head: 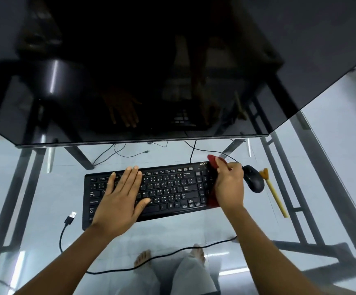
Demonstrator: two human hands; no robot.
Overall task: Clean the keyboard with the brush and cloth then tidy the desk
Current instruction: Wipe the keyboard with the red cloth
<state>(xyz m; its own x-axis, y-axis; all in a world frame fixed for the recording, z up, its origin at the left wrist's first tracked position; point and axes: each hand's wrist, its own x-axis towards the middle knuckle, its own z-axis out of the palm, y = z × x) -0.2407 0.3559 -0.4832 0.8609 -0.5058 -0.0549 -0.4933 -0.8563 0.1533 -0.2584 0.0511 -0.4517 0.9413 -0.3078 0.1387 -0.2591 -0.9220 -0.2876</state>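
A black keyboard [168,188] lies on the glass desk [45,199] in front of me. My left hand [121,196] lies flat on its left half, fingers straight, pressing the keys. My right hand [229,186] grips a red cloth [213,165] at the keyboard's right end; the cloth shows above and below the hand. A brush [273,191] with a yellow wooden handle lies on the glass to the right of the mouse, and neither hand touches it.
A black mouse [254,177] sits just right of my right hand. A large dark monitor [151,81] hangs over the far side of the desk. A loose USB cable [70,218] lies at the left, its cord running across the near glass.
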